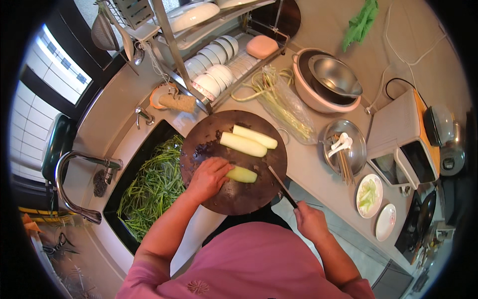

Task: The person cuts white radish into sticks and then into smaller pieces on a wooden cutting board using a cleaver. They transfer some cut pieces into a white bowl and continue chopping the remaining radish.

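Observation:
A round dark cutting board (209, 123) lies before me at the counter's edge, partly over the sink. My left hand (211, 177) presses on the left end of a pale green peeled gourd piece (242, 174) on the board. Two longer pale peeled gourd pieces, one (243, 144) nearer and one (255, 136) behind it, lie side by side farther back. My right hand (310, 220) is closed around the handle of a kitchen knife (278, 178), whose blade tip points up and left over the board's right edge, apart from the gourd.
The sink (112, 216) at left holds long green leafy vegetables, with a curved faucet (61, 179) beside it. A dish rack (179, 71) with bowls, a bagged bunch of vegetables (285, 108), nested basins (297, 80), a steel bowl (360, 136) with utensils and two plates stand on the counter.

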Tool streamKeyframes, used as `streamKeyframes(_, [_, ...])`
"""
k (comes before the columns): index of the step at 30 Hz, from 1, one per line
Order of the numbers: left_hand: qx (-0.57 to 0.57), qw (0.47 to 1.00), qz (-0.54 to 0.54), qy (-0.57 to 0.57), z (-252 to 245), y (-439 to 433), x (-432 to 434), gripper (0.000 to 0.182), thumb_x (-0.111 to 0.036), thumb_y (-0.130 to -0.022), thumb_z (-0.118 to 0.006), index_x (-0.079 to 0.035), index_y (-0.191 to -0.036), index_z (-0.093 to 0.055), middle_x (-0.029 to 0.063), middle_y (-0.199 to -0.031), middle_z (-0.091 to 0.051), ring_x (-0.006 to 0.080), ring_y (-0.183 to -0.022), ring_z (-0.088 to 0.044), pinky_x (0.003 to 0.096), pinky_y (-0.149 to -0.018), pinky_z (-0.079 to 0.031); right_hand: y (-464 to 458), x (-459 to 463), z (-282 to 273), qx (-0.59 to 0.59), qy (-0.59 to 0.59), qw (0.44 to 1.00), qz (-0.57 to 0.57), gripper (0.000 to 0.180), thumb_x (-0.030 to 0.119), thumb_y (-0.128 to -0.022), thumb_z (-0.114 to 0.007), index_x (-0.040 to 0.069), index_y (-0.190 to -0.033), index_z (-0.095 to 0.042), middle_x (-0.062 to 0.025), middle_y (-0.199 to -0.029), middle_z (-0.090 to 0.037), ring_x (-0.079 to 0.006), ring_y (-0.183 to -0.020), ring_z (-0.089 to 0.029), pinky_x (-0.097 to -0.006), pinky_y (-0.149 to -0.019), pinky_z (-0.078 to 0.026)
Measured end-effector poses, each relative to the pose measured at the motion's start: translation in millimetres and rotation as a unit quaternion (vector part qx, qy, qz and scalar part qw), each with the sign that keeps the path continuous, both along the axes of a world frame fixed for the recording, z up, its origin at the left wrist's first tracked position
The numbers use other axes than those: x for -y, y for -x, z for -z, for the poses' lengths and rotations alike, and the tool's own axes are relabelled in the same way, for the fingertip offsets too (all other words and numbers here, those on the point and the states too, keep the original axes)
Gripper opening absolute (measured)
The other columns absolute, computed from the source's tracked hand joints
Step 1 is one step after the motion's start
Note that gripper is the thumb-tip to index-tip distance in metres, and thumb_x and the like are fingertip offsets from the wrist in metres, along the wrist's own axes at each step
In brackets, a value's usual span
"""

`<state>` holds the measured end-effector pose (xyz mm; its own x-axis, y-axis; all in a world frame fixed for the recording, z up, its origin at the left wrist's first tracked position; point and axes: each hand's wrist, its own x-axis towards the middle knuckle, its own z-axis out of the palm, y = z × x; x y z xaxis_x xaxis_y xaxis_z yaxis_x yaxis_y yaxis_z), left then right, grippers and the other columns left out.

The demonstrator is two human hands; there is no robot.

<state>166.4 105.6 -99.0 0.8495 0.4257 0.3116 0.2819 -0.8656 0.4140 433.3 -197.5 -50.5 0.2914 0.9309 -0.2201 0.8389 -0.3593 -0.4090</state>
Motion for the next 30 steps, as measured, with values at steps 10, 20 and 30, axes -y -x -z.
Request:
streamKeyframes(10, [0.0,0.999,-0.029,-0.043,-14.5,32.2,27.5,0.046,-0.016,-0.08,-0.091,-0.01,-0.123,-0.078,0.0127,-0.139,-0.072,0.0366,-0.125,-0.069,0.0527,-0.11,-0.055,29.9,-86.0,3.9,-0.014,-0.009,0.999,-0.038,0.019,0.023,-0.109,-0.064,0.006,-0.11,-0.057,-0.021,-0.091,-0.078,-0.047,-0.082,-0.074,-0.0588,-0.069,-0.057])
streamKeyframes(20, [-0.011,0.996,-0.06,-0.068,6.1,-8.1,68.4,0.029,-0.015,-0.09,-0.072,-0.008,-0.118,-0.078,0.009,-0.128,-0.07,0.03,-0.118,-0.066,0.0436,-0.103,-0.055,36.6,-124.4,-2.5,0.002,0.027,0.996,-0.083,0.022,0.024,-0.111,-0.06,0.003,-0.105,-0.055,-0.0261,-0.09,-0.077,-0.049,-0.081,-0.075,-0.0614,-0.072,-0.058])
streamKeyframes(30, [-0.107,0.987,-0.12,0.008,-14.9,-5.1,35.4,0.055,-0.026,-0.086,-0.088,-0.014,-0.137,-0.071,0.009,-0.118,-0.071,0.031,-0.101,-0.072,0.047,-0.082,-0.06,31.7,-133.8,-9.8,-0.014,0.07,0.994,-0.083,0.022,0.022,-0.113,-0.055,0.001,-0.107,-0.054,-0.0271,-0.09,-0.077,-0.0505,-0.087,-0.076,-0.0619,-0.078,-0.058])
